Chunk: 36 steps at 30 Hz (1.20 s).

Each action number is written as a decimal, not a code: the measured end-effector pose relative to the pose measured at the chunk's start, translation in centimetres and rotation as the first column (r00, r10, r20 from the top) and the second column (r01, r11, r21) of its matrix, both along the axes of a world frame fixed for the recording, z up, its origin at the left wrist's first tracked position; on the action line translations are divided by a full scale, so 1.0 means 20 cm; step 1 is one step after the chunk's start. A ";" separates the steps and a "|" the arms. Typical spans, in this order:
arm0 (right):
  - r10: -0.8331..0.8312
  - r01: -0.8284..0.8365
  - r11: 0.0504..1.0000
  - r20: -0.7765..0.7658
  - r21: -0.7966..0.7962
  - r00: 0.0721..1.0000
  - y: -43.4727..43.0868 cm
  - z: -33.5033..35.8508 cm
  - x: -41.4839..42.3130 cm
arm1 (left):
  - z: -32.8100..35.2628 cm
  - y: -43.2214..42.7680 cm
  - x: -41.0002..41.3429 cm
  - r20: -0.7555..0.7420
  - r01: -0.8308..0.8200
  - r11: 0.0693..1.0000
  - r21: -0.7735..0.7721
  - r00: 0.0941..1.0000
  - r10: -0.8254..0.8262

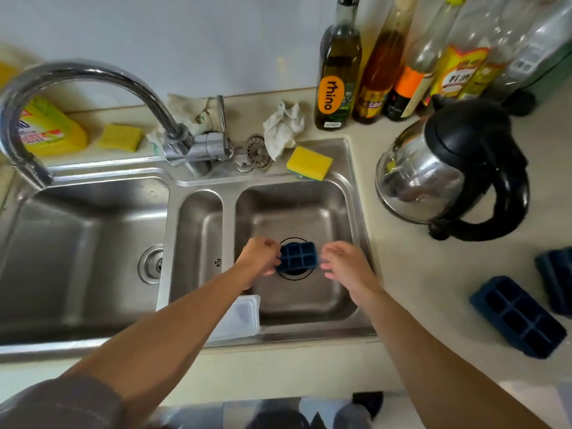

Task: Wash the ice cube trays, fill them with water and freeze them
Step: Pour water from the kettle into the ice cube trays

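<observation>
Ice cube tray [297, 257] above the drain [294, 275], long axis left to right: left hand [258, 257] pinches its left end; right hand [343, 261], relaxed and holding nothing, hovers just right of the drain.

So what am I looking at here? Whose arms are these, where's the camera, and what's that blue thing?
There is no machine here, just a person's two bare arms. One wide-angle camera worn on the head looks down at them. The left hand grips a blue ice tray over the drain of the right sink basin. The right hand is open beside the tray's other end; I can't tell if it touches. Nearby are a spare tray, a kettle, bottles and a sponge.
</observation>
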State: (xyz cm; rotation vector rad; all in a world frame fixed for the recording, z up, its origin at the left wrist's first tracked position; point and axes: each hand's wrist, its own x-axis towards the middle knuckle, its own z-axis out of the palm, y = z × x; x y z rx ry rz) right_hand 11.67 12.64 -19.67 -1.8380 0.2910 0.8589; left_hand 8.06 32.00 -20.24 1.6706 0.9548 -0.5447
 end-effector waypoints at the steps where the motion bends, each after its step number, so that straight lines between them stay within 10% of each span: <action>1: -0.013 0.013 1.000 0.020 0.016 1.000 -0.03 0.06 -0.01 | 0.06 -0.02 -0.02 0.017 -0.053 0.998 -0.043 0.998 0.054; 11: 0.013 -0.089 0.987 0.477 0.136 0.879 -0.39 0.82 0.09 | 0.51 -0.25 -0.04 0.174 -0.093 0.978 -0.188 0.977 0.126; 21: -0.408 0.438 0.885 0.717 0.159 0.565 -0.72 1.01 0.18 | 0.66 -0.43 0.08 0.307 0.109 0.984 -0.144 0.950 -0.060; 29: -0.171 0.306 0.945 0.619 -0.117 0.766 -0.84 0.78 0.35 | 0.71 -0.59 0.09 0.316 -0.070 0.975 -0.209 0.939 0.135; 36: -0.284 0.222 0.958 0.534 0.180 0.796 -0.82 0.64 0.38 | 0.63 -0.64 -0.01 0.254 -0.256 0.944 -0.209 0.918 0.306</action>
